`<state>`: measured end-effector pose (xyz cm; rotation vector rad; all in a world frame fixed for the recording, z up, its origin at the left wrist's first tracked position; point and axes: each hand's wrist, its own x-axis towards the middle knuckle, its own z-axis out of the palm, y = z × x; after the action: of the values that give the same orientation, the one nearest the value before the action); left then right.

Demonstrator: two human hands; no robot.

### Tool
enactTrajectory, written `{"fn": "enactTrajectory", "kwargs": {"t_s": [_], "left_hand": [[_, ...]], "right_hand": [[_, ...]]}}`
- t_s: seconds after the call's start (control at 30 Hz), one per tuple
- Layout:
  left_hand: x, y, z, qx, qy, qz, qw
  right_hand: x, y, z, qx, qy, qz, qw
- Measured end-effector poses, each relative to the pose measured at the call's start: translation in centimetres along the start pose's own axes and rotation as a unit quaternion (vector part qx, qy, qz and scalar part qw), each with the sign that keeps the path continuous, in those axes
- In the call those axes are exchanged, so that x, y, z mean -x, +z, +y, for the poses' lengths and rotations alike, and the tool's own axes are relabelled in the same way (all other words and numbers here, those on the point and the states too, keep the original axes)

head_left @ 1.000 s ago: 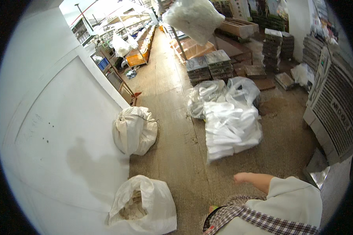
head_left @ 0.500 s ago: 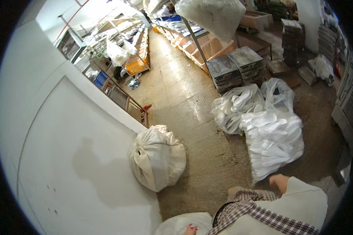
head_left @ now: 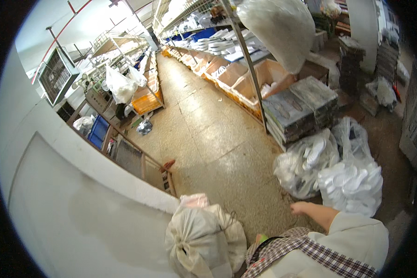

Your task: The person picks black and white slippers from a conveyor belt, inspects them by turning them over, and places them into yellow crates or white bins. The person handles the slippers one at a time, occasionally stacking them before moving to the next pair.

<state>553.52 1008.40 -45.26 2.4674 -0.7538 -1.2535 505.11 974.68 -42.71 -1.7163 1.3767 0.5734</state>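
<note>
View swung up aisle; right hand blurred, grip unclear, near clear bags; left hand hidden.

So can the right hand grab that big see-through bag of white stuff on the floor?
Probably yes. The right hand is empty, out in front, and the clear bag of white pieces sits just beyond it with only bare floor between.

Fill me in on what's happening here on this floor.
A person in a cream top and a checked apron stands in a warehouse aisle. Their right hand is stretched out empty over the floor, toward two clear plastic bags of white pieces. The left hand is out of view. A tied off-white sack sits on the floor by the white wall, beside the person. Shelving with trays runs along the aisle beyond.
</note>
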Motion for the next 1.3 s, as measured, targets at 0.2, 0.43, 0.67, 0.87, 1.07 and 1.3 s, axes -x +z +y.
{"fn": "enactTrajectory", "kwargs": {"t_s": [0.2,0.43,0.67,0.87,1.07,1.3], "left_hand": [[-23.8,-13.0,21.6,-0.086,0.114,0.021,0.99],[-46.8,-15.9,47.3,-0.067,0.203,-0.015,0.977],[-55.8,-22.7,60.4,-0.034,0.121,-0.121,0.985],[-68.3,-28.4,67.4,-0.088,0.017,-0.108,0.99],[-87.2,-36.1,84.9,-0.111,0.062,-0.119,0.985],[-113.0,-44.6,115.8,-0.16,0.246,-0.064,0.954]], "right_hand": [[-7.0,-8.0,1.2,-0.115,0.087,-0.061,0.988],[-23.9,-13.5,3.4,-0.066,0.179,-0.159,0.969],[-41.7,-46.1,-10.2,-0.184,0.112,0.198,0.956],[-58.3,-71.9,-24.1,-0.172,-0.01,0.195,0.966],[-70.5,-84.6,-29.4,-0.104,0.053,0.108,0.987],[-83.0,-93.8,-29.4,-0.232,0.126,0.176,0.948]]}}
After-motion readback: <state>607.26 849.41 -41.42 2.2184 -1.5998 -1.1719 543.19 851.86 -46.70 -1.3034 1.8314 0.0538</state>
